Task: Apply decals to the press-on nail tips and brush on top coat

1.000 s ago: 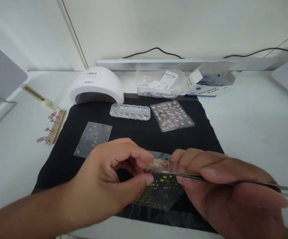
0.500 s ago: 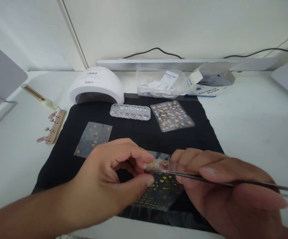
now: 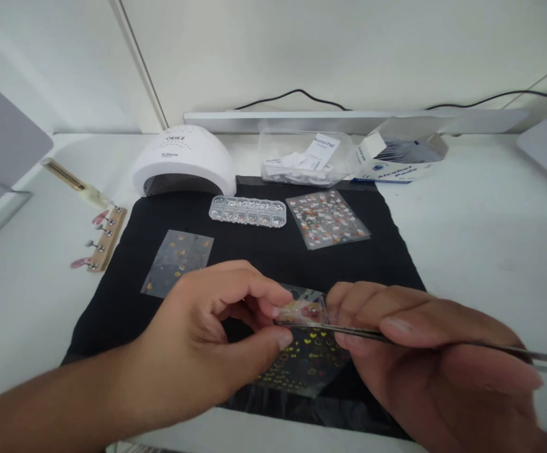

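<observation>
My right hand (image 3: 424,340) is closed on thin metal tweezers (image 3: 358,331), whose tips reach left to my other hand's fingertips. Between finger and thumb, my left hand (image 3: 235,321) pinches the end of a small clear piece (image 3: 304,311), with reddish and shiny bits visible in or through it. The fingers of my right hand are near the piece's other end. Below both hands, a sticker sheet with yellow hearts and small marks (image 3: 308,362) lies on the black cloth (image 3: 249,251). What exactly the tweezer tips touch is too small to tell.
A white lamp (image 3: 186,160) stands at the back left. Behind the hands are a rhinestone case (image 3: 247,212), patterned sheets (image 3: 327,220), a clear tub (image 3: 273,176) and an alcohol pad box (image 3: 396,171). Further left lie a gold-dotted sheet (image 3: 176,261) and a wooden holder (image 3: 107,242).
The small clear piece has tilted slightly, and its right edge shows more clearly. Both hands keep nearly the same place and grip.
</observation>
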The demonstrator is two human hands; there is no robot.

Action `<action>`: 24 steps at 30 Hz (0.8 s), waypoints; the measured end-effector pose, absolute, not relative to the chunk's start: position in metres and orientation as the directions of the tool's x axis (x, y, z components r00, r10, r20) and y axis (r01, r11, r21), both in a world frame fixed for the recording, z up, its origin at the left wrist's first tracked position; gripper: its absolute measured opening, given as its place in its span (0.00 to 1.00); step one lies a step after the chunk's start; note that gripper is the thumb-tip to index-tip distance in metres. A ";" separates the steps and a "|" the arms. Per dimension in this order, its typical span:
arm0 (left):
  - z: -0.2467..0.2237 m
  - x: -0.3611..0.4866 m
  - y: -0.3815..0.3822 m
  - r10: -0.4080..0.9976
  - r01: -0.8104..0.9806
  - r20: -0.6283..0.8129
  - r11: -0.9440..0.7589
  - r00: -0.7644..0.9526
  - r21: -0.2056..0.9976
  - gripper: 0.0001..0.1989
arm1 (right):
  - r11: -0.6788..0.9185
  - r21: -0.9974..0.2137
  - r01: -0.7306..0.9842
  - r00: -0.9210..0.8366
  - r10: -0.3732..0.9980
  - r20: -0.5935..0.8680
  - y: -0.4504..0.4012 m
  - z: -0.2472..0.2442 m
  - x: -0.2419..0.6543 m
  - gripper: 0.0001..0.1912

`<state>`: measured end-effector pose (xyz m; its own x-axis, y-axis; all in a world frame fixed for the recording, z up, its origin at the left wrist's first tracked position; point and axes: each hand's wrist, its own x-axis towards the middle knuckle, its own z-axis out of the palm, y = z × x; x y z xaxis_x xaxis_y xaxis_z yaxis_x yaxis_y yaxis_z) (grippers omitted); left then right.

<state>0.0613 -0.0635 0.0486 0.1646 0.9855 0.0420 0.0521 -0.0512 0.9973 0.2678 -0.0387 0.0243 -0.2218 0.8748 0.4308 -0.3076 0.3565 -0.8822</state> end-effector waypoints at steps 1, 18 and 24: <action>0.049 0.061 -0.064 0.986 0.052 0.041 -0.050 0.162 0.997 0.07 | 0.356 -0.880 -0.314 -0.208 0.879 0.430 -0.039 0.024 0.267 0.13; 0.048 0.062 -0.065 0.989 0.013 0.035 -0.037 0.146 0.999 0.07 | 0.312 -0.873 -0.375 -0.122 0.917 0.380 -0.039 0.022 0.262 0.13; 0.051 0.063 -0.064 0.987 0.017 0.023 -0.026 0.157 1.000 0.07 | 0.345 -0.845 -0.408 -0.115 0.899 0.422 -0.038 0.019 0.261 0.15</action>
